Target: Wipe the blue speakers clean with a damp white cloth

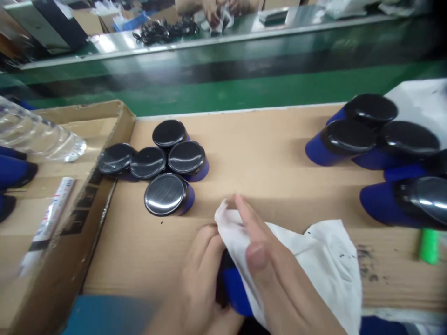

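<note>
Held item: one blue-and-black container [239,291], low in the middle of the view, mostly hidden by the hands and a white cloth [326,265]. Left hand [200,279]: curled around the container's side. Right hand [277,270]: gripping the cloth and laying it against the container, with loose folds spreading to the right over the tabletop [251,153], which is faced with brown cardboard.

Left of centre: five black-lidded cups [186,158], blue-bodied, upright and closely grouped, beyond the left hand. Right: further black-lidded blue cups [349,137], at least five, overlapping in view; a bright green object [429,246] just in front of them; white material [424,104] behind.

Far left: a cardboard box [115,125], its wall bounding the work area on that side; within it, a clear plastic bottle [42,132], a printed white tube [52,214] and more blue items [16,171], cut by the frame.

Beyond: a green-sided counter [237,88] bearing black cables [165,31], with a co-worker's hands [216,11], blurred, at some clear wrapping
</note>
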`<act>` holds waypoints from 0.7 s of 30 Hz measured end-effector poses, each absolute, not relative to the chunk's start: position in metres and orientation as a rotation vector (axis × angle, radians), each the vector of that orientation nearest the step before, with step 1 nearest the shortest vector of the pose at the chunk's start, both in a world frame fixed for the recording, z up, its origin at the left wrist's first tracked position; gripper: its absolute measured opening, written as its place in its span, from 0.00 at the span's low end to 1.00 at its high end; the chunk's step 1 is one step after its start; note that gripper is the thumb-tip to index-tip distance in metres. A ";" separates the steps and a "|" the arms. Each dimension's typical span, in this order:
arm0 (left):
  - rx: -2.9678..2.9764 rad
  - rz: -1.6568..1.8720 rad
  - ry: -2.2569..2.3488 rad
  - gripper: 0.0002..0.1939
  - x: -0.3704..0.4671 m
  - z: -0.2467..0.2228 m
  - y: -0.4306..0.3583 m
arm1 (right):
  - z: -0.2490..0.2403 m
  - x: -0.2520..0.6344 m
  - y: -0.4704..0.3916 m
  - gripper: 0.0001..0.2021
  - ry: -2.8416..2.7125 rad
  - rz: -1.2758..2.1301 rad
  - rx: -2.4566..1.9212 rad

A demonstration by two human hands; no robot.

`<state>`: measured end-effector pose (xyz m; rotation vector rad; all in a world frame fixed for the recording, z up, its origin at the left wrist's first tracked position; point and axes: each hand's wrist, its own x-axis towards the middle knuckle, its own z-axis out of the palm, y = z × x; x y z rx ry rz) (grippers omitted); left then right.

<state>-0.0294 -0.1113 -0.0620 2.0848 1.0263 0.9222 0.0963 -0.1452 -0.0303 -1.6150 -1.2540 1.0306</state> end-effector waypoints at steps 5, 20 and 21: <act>2.236 1.197 0.990 0.21 -0.028 -0.057 -0.112 | -0.017 0.105 -0.139 0.31 -0.615 1.580 -1.397; 2.426 1.227 0.969 0.12 -0.011 -0.018 -0.101 | -0.023 0.126 -0.129 0.18 -0.536 1.390 -1.217; 2.356 1.295 1.007 0.11 -0.009 -0.017 -0.101 | -0.024 0.125 -0.129 0.17 -0.579 1.333 -1.200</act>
